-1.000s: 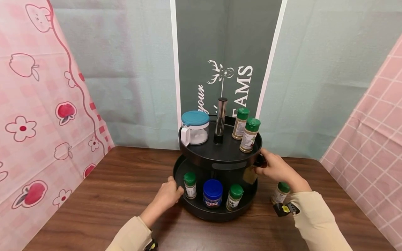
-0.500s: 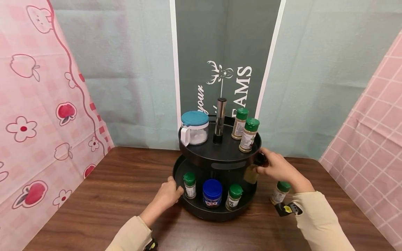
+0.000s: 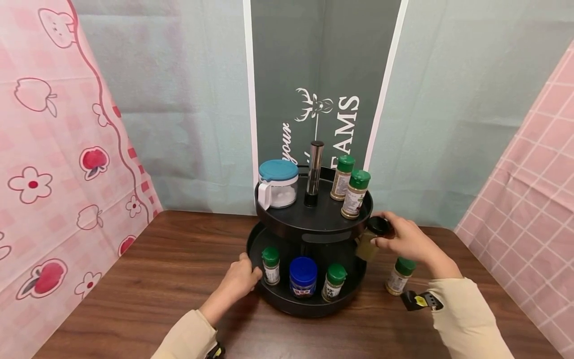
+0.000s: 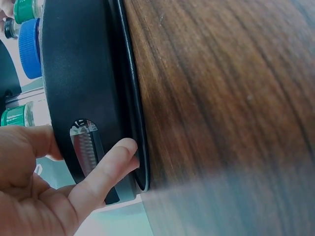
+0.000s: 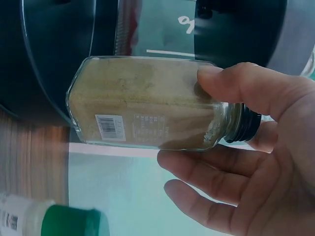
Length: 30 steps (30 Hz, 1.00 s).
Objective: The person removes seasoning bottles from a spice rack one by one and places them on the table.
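A two-tier black rotating spice rack (image 3: 293,214) stands on the wooden table. My left hand (image 3: 237,278) grips its lower tray at the left side; in the left wrist view the thumb goes over the rim and the fingers lie along the outer wall. At the rack's right side, my right hand (image 3: 407,245) holds a glass spice jar (image 5: 142,103) of brownish powder with a black lid, tilted, its base by the lower tray's edge. On the lower tray are two green-capped shakers, one at the left (image 3: 271,267), one at the right (image 3: 334,283), and a blue-lidded jar (image 3: 303,276) between them.
The upper tier carries a teal-lidded container (image 3: 279,184) with a white handle and two green-capped shakers (image 3: 355,195) around a metal post (image 3: 315,169). Another green-capped shaker (image 3: 399,276) stands on the table (image 3: 179,259) below my right wrist. Curtains hang behind and at both sides.
My right hand and the black-lidded jar have moved a little right, outward from between the tiers, so more of the jar shows. The left hand stays at the lower tray.
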Tool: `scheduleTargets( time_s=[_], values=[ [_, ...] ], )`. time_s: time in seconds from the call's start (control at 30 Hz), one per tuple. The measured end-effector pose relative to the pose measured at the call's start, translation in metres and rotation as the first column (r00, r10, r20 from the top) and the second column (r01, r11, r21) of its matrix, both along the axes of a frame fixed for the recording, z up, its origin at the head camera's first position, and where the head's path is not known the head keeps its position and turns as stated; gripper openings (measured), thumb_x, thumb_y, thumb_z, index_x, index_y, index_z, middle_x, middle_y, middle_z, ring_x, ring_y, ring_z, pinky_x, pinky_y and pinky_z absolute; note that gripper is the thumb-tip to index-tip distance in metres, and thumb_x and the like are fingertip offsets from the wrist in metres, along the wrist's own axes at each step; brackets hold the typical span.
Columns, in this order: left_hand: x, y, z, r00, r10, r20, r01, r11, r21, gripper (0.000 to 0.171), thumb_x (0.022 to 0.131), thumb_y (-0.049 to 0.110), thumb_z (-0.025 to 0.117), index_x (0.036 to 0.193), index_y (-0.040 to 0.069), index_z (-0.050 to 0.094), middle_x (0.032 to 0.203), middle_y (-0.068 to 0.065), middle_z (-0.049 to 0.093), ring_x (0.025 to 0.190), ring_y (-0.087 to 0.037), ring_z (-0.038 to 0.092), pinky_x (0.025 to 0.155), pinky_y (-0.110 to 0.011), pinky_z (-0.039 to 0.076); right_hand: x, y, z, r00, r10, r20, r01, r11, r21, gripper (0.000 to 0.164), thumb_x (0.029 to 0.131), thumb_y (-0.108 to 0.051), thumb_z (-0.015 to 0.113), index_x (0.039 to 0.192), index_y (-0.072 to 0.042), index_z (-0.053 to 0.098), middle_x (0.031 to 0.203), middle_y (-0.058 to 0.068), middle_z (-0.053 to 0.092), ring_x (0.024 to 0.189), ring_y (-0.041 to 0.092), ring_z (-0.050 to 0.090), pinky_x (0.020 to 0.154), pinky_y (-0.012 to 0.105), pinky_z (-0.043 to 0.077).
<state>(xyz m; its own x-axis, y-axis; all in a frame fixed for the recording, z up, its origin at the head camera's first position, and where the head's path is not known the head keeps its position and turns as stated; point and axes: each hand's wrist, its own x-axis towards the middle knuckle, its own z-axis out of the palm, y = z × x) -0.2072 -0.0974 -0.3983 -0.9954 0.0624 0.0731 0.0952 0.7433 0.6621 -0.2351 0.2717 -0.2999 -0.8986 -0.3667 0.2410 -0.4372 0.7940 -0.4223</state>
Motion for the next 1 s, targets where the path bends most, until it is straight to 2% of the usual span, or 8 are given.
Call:
scheduleTargets(
  time_s=[0.3,0.73,1.0],
  values=[
    [-0.001,0.000,-0.002,1.000,0.001,-0.003,-0.001,1.000,-0.006,0.028,0.075,0.011,0.052,0.094,-0.006,0.041,0.047,-0.002,0.053,0.042,-0.011,0.050,0.048,-0.031,0.044,0.002,0.020,-0.004,0.998,-0.058,-0.026,0.059,0.998,0.012,0.051,0.079,-0.024,0.069,0.120,-0.002,0.046,0.088,0.011,0.061,0.072,0.017,0.055,0.062,0.041,0.046],
    [-0.001,0.001,-0.003,1.000,0.000,-0.003,0.000,1.000,0.006,0.030,0.075,0.011,0.052,0.096,-0.007,0.041,0.047,-0.001,0.053,0.042,-0.011,0.050,0.047,-0.030,0.044,0.008,0.050,-0.014,0.992,-0.116,-0.049,0.118,0.993,0.027,0.052,0.080,-0.019,0.069,0.120,0.000,0.042,0.097,0.021,0.059,0.079,0.028,0.057,0.062,0.046,0.047],
    [0.000,0.001,-0.003,1.000,-0.007,-0.007,0.007,1.000,0.004,0.034,0.075,0.011,0.052,0.099,-0.010,0.040,0.047,-0.002,0.053,0.043,-0.011,0.050,0.047,-0.031,0.044,0.008,0.069,-0.025,0.988,-0.136,-0.074,0.141,0.988,0.069,0.053,0.076,-0.015,0.071,0.117,0.003,0.044,0.095,0.026,0.059,0.079,0.036,0.057,0.063,0.052,0.047]
  ],
)
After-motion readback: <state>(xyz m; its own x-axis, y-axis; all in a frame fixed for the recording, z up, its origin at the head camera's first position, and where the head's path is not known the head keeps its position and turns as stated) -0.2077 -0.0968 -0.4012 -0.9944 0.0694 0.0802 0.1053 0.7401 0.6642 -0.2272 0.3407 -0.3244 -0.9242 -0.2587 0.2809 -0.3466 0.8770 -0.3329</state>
